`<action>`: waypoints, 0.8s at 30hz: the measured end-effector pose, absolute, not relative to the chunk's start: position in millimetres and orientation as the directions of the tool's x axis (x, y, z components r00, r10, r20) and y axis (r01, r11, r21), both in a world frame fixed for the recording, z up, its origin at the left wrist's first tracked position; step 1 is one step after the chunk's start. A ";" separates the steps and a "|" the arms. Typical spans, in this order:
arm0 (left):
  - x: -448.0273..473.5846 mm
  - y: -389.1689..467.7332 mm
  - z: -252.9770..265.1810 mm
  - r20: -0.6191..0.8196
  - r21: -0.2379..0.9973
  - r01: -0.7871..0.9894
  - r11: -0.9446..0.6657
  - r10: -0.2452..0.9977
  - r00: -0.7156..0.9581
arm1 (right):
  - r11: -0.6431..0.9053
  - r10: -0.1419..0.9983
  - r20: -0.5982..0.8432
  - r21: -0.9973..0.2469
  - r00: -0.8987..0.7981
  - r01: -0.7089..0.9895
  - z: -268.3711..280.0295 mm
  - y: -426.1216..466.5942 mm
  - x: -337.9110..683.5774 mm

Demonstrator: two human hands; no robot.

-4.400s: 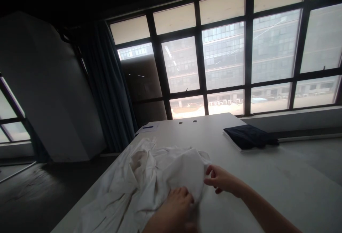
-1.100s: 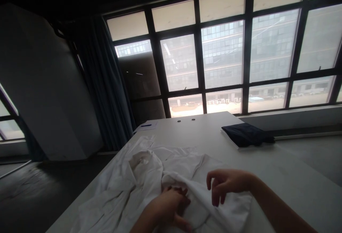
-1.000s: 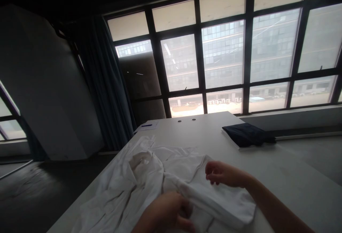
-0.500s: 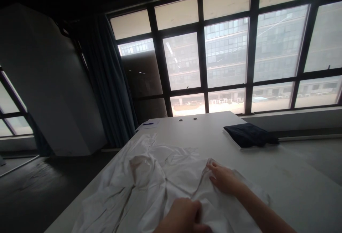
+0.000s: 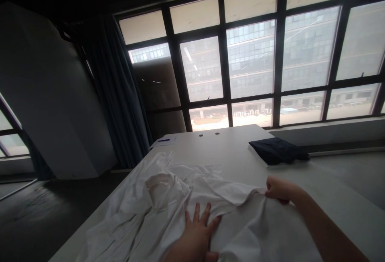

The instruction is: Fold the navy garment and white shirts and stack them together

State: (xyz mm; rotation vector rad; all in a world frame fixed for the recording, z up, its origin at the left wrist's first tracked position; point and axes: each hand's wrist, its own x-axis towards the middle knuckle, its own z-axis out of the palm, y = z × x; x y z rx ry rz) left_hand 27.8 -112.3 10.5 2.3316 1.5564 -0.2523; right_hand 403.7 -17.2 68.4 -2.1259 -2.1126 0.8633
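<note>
A white collared shirt [image 5: 168, 214] lies spread and wrinkled over the near part of the white table, its collar ring showing left of centre. My left hand [image 5: 198, 228] rests palm down on the shirt with its fingers spread. To the right, my right hand [image 5: 279, 190] is closed around an edge of the shirt's cloth and draws it out in taut folds. The part of the cloth inside that fist is hidden.
A folded dark garment [image 5: 276, 151] lies on something flat and white at the table's right side. At the far left corner are paper and a purple pen [image 5: 164, 140]. The white table [image 5: 228, 150] reaches towards the windows; a blue curtain [image 5: 120, 89] hangs at left.
My right hand has moved right, pulling the shirt's edge outward. My left hand, bent before, now lies spread on the cloth. The view has shifted slightly.
</note>
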 end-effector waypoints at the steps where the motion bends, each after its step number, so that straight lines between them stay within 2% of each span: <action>1: 30.2 -111.3 5.0 -0.333 0.181 0.893 -0.412 0.829 0.450 | -0.092 0.932 -0.358 -0.406 -0.066 0.909 70.8 -18.7 405.5; 3: 35.6 -112.1 -2.1 -0.339 0.213 0.841 -0.498 0.769 0.541 | -0.072 0.941 -0.324 -0.476 -0.099 0.876 73.7 -23.3 399.0; 6: 43.2 -119.6 -5.5 -0.287 0.275 0.764 -0.583 0.709 0.644 | 0.081 0.929 -0.244 -0.598 -0.277 0.797 71.2 -34.1 366.6; 8: 46.4 -126.4 -6.2 -0.235 0.294 0.704 -0.646 0.666 0.708 | 0.181 0.887 -0.254 -0.580 -0.387 0.794 63.7 -41.5 338.4; 10: 47.4 -132.1 -7.2 -0.175 0.286 0.650 -0.704 0.629 0.758 | 0.245 0.858 -0.294 -0.487 -0.422 0.838 53.0 -46.0 314.7; 13: 45.6 -136.4 -8.0 -0.106 0.271 0.602 -0.751 0.598 0.794 | 0.307 0.878 -0.240 -0.381 -0.414 0.872 38.7 -45.0 301.1; 16: 42.4 -136.7 -3.4 -0.077 0.292 0.576 -0.763 0.582 0.809 | 0.297 0.915 -0.153 -0.370 -0.372 0.881 36.2 -37.0 315.7; 20: 38.9 -137.1 20.7 -0.089 0.383 0.587 -0.713 0.604 0.792 | 0.217 0.945 -0.145 -0.395 -0.294 0.893 50.8 -22.9 360.2; 22: 34.6 -137.7 40.7 -0.122 0.471 0.607 -0.640 0.635 0.763 | 0.195 0.957 -0.111 -0.440 -0.269 0.877 58.5 -14.3 386.6; 24: 25.8 -136.7 61.9 -0.092 0.560 0.607 -0.564 0.686 0.722 | 0.164 0.974 -0.055 -0.501 -0.220 0.850 63.0 -4.5 413.6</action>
